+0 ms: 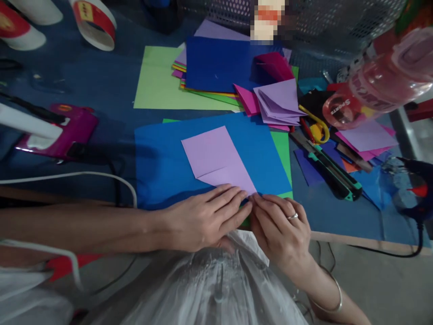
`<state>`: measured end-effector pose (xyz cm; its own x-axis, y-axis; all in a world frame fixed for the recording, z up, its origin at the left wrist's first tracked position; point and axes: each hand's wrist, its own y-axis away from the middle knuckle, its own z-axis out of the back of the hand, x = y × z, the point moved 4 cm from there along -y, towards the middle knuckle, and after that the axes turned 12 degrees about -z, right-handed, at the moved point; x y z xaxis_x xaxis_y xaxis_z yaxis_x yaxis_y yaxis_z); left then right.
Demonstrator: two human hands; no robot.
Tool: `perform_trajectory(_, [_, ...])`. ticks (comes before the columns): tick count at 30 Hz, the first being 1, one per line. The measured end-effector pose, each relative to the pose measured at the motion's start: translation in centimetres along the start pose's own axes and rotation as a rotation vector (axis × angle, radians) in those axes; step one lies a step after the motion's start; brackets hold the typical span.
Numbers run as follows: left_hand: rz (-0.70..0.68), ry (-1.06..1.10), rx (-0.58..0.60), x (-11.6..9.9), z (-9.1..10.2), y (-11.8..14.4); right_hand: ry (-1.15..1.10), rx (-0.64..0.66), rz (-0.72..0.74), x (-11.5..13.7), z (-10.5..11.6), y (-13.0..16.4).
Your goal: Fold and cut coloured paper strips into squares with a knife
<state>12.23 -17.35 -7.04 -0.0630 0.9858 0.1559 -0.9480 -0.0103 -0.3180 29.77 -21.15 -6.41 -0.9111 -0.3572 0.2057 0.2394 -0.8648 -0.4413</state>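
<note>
Both hands flat and open, pressing the near corner of the lilac paper [218, 160]: left hand [206, 219] and right hand [280, 228] meet fingertip to fingertip on it. Paper sits on a blue sheet [162, 158] just past the fingers. Further right of the right hand, a utility knife [333, 174] on the bench [101, 90].

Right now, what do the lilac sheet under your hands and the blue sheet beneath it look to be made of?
The lilac sheet looks like thin matte paper: it holds a sharp diagonal fold and lies flat. The blue sheet looks like matte coloured paper too, possibly slightly heavier; thickness can't be judged. The left hand and right hand press the lilac sheet's near edge.
</note>
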Motion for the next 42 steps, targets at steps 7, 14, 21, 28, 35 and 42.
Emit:
perform_trajectory(7, [0.086, -0.025, -0.001, 0.3, 0.4, 3.1, -0.008, 0.005, 0.006, 0.0, 0.1, -0.2])
perform_trajectory(14, [0.192, 0.034, 0.007, 0.7, 1.2, 6.2, 0.017, 0.001, -0.006, 0.0, 0.1, -0.2])
perform_trajectory(21, [0.153, -0.047, -0.035, 0.7, 1.6, 6.6, 0.001, -0.026, -0.018, -0.1, -0.1, 0.2])
perform_trajectory(28, [0.274, -0.115, -0.051, 1.7, 3.2, 7.2, 0.016, -0.054, -0.019, 0.0, -0.2, 0.1])
perform_trajectory(35, [-0.004, 0.026, -0.109, 1.7, 2.7, 1.8, 0.042, -0.058, -0.016, -0.1, -0.1, 0.2])
perform_trajectory(42, [-0.042, 0.067, -0.080, 2.8, 1.4, 0.6, 0.060, -0.006, 0.010, 0.6, -0.6, 0.0])
